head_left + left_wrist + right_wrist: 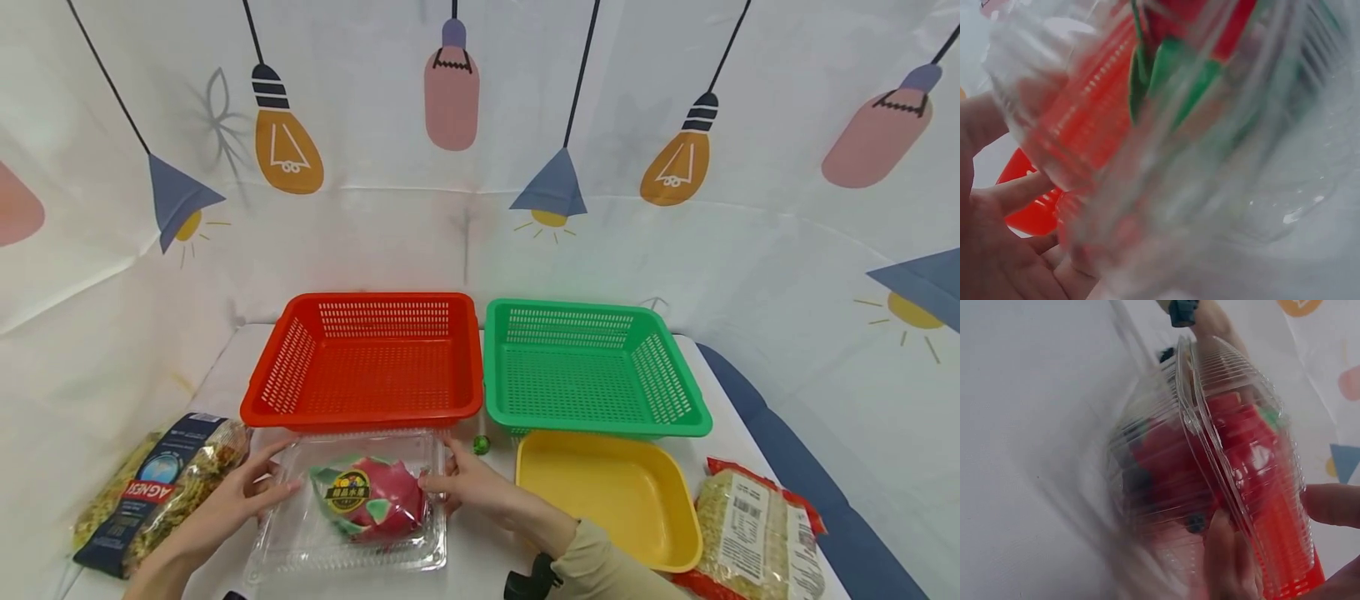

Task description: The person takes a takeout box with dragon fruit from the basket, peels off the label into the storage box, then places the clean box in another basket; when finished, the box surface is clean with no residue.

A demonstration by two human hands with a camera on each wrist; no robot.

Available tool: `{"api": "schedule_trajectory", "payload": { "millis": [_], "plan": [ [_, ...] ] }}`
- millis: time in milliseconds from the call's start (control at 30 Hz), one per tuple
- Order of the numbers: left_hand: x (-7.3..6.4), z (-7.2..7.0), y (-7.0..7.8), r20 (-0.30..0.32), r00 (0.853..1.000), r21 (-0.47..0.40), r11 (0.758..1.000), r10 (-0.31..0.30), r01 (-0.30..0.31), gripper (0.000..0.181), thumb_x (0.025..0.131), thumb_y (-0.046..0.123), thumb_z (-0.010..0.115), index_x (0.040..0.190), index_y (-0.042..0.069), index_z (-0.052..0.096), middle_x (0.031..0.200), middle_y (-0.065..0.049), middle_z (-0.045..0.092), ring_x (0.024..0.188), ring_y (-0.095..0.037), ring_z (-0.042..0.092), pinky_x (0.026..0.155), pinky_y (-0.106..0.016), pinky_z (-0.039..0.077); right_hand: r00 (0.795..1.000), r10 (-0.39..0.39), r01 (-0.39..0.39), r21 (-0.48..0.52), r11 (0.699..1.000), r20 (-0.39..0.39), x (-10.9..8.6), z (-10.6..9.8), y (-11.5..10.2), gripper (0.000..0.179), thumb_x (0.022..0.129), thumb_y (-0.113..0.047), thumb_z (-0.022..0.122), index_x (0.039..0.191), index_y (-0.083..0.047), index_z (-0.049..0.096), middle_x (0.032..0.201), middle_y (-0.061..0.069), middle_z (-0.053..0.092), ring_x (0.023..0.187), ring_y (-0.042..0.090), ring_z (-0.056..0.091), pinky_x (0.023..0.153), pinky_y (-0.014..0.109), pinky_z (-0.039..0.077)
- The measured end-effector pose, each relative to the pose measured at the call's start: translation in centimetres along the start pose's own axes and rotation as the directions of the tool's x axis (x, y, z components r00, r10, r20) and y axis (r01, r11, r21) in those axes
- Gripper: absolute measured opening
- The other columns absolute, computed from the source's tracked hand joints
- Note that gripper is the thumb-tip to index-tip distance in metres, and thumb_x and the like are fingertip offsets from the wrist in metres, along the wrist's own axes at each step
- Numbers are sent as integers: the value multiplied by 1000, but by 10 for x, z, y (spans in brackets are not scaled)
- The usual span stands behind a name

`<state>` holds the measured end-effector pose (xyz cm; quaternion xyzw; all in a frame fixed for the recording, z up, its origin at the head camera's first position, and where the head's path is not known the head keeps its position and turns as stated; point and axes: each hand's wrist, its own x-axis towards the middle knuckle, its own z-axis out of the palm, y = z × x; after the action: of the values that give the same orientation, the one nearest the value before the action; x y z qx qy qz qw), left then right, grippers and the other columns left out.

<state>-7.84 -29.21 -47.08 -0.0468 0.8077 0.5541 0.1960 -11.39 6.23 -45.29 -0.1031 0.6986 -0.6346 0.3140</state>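
A clear plastic clamshell box [352, 557] with a pink dragon fruit [401, 504] inside is at the front of the table. Its lid bears a round black-and-gold label [348, 491]. My left hand [238, 498] grips the box's left side, thumb and fingers spread around the edge. On the opposite side my right hand [483, 492] holds the box; in the right wrist view its thumb and fingers pinch the ribbed plastic wall [1300, 519]. Blur covers part of the box in the left wrist view. Its underside is hidden.
Behind the box stand a red basket [363, 418] and a green basket [592, 427]. A yellow tray [611, 508] sits right of my right hand. A pasta bag [161, 492] lies at left, a red-edged bag [757, 533] at right. A green-headed lollipop [482, 444] lies near the red basket.
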Motion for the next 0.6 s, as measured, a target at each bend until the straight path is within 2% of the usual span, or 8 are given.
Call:
{"api": "schedule_trajectory", "payload": {
  "millis": [133, 233, 300, 400, 500, 600],
  "plan": [
    [1, 3, 2, -15, 1000, -3, 1000, -2, 2, 75, 98, 26, 64, 158, 11, 22, 112, -14, 44, 87, -20, 54, 63, -28, 48, 999, -24, 18, -121, 992, -48, -2, 0, -3, 79, 92, -22, 71, 155, -7, 26, 112, 16, 46, 92, 23, 52, 76, 35, 48],
    [2, 4, 2, -21, 1000, 3, 1000, -8, 8, 75, 98, 27, 64, 158, 13, 21, 115, -16, 44, 92, -22, 54, 67, -30, 48, 990, -86, 51, -287, 956, -112, -7, 3, -7, 78, 90, -29, 71, 153, -4, 31, 121, 15, 37, 104, 25, 45, 79, 35, 44],
    [2, 4, 1, -23, 1000, 9, 1000, -15, 15, 75, 98, 27, 64, 158, 13, 21, 119, -17, 44, 97, -23, 54, 70, -32, 48, 976, -159, 84, -413, 907, -149, -11, 8, -12, 73, 89, -31, 71, 148, -3, 39, 119, 13, 36, 106, 24, 43, 81, 36, 42],
    [1, 4, -1, -29, 999, 17, 999, -30, 30, 76, 98, 29, 64, 158, 13, 20, 123, -19, 43, 102, -26, 53, 75, -34, 48, 951, -265, 134, -560, 818, -159, -16, 18, -21, 55, 87, -30, 71, 135, -7, 54, 113, 5, 39, 105, 21, 39, 83, 38, 37],
    [0, 4, -1, -28, 999, 21, 999, -32, 33, 76, 99, 28, 63, 159, 12, 19, 121, -18, 43, 100, -25, 53, 73, -33, 47, 947, -311, 183, -653, 735, -84, -17, 28, -29, 39, 89, -28, 71, 123, -12, 62, 108, 1, 43, 102, 15, 37, 83, 34, 34],
    [-1, 5, 0, -25, 999, 21, 999, -27, 27, 75, 100, 28, 61, 159, 11, 18, 118, -16, 42, 95, -22, 52, 68, -31, 45, 959, -282, 219, -703, 677, 28, -12, 36, -36, 36, 91, -30, 70, 122, -15, 63, 106, -3, 47, 97, 9, 39, 78, 25, 36]
  ]
}}
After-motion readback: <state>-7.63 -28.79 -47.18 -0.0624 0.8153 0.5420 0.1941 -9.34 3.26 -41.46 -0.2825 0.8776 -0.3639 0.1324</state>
